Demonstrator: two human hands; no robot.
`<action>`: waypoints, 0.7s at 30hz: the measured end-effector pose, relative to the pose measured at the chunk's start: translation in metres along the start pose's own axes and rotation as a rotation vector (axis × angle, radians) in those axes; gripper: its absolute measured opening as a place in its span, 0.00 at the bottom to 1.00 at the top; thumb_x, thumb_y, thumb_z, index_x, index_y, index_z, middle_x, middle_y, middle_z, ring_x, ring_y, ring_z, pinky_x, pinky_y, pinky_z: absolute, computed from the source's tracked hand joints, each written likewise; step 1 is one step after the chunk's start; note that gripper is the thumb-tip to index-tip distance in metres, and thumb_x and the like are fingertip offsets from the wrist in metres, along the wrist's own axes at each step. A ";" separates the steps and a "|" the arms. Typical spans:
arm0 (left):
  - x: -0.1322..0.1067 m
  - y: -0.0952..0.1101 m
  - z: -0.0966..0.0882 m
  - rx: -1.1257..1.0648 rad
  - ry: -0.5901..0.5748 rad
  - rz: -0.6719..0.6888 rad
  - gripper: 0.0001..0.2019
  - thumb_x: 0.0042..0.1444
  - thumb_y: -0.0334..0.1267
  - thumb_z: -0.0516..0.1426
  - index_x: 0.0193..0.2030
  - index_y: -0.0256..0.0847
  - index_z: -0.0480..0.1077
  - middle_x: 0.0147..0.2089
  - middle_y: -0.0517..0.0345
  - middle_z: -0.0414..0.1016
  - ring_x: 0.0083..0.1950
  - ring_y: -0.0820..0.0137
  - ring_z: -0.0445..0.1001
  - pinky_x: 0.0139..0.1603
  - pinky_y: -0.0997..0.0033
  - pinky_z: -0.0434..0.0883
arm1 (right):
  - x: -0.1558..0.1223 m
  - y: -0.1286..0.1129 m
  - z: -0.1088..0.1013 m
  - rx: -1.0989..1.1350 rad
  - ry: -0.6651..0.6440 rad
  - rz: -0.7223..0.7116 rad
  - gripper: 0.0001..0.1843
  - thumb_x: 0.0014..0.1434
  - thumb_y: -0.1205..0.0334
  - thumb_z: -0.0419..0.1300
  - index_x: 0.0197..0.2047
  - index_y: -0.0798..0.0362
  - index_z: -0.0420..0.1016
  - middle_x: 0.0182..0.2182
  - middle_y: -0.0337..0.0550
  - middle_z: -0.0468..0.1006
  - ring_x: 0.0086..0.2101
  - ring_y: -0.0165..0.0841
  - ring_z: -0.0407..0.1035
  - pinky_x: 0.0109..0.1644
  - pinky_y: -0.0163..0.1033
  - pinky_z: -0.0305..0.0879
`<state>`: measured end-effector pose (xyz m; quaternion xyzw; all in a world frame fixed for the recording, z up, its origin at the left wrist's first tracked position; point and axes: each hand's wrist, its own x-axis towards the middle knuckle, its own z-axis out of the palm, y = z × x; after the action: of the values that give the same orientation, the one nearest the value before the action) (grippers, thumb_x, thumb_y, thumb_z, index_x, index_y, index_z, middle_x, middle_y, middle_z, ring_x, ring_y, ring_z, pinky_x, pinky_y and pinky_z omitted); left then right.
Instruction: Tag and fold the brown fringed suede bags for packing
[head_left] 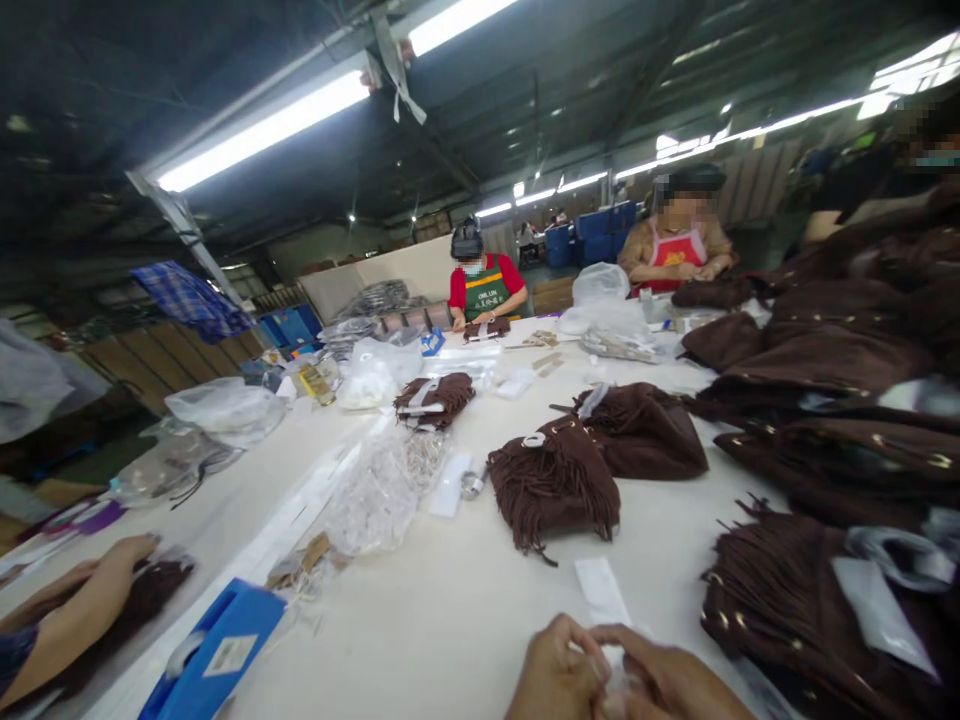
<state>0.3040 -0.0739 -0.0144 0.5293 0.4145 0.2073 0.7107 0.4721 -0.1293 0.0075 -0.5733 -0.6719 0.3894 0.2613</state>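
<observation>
- Hands met at the bottom edge of the view: our left hand (559, 672) and right hand (667, 680) were pressed together, fingers curled narrowly around something small and pale that we could barely make out, likely the near end of the white paper strip (602, 592) lying just ahead on the white table (450, 620).
- Grip looked cramped to us; with 2 hands pinching so small a piece, it could have slipped out and dropped off the near table edge.
- Clutter lay close: the fringed brown bag (553, 487) sat just beyond the strip and another fringed bag (787, 600) to the right, so we judged a loose strip could have caught in the fringe.
- A co-worker's forearm (75, 610) rested at the left near a blue box (217, 650), well apart from our hands.
</observation>
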 end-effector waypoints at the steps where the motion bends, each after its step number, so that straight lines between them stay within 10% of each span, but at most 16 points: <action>1: -0.008 0.004 -0.001 -0.013 -0.031 -0.001 0.20 0.49 0.56 0.59 0.37 0.41 0.62 0.16 0.68 0.65 0.13 0.78 0.55 0.15 0.77 0.49 | -0.003 -0.003 -0.003 -0.025 0.015 0.007 0.23 0.56 0.46 0.55 0.54 0.37 0.75 0.24 0.37 0.76 0.27 0.39 0.72 0.31 0.39 0.63; 10: -0.045 0.041 -0.026 -0.009 -0.115 -0.033 0.11 0.57 0.42 0.54 0.41 0.43 0.57 0.24 0.68 0.70 0.16 0.79 0.59 0.17 0.80 0.53 | 0.002 -0.025 -0.008 -0.082 -0.027 -0.069 0.14 0.64 0.52 0.55 0.42 0.50 0.79 0.24 0.34 0.73 0.24 0.27 0.64 0.31 0.31 0.53; 16: -0.072 0.017 -0.043 0.483 0.309 0.043 0.08 0.62 0.43 0.50 0.43 0.43 0.62 0.30 0.63 0.71 0.27 0.73 0.70 0.31 0.73 0.64 | 0.010 -0.016 -0.015 -0.217 0.007 0.018 0.14 0.65 0.52 0.54 0.41 0.48 0.78 0.19 0.33 0.69 0.21 0.28 0.62 0.28 0.33 0.50; 21: -0.091 -0.015 -0.033 0.883 0.510 -0.147 0.24 0.56 0.52 0.58 0.53 0.42 0.60 0.44 0.54 0.73 0.41 0.62 0.75 0.40 0.67 0.66 | 0.014 -0.014 0.002 -0.107 -0.186 -0.010 0.11 0.64 0.57 0.53 0.38 0.49 0.76 0.24 0.35 0.74 0.25 0.30 0.66 0.31 0.33 0.54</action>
<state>0.2238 -0.1267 0.0021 0.6809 0.6588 0.0846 0.3085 0.4596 -0.1164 0.0161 -0.5444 -0.7160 0.4031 0.1687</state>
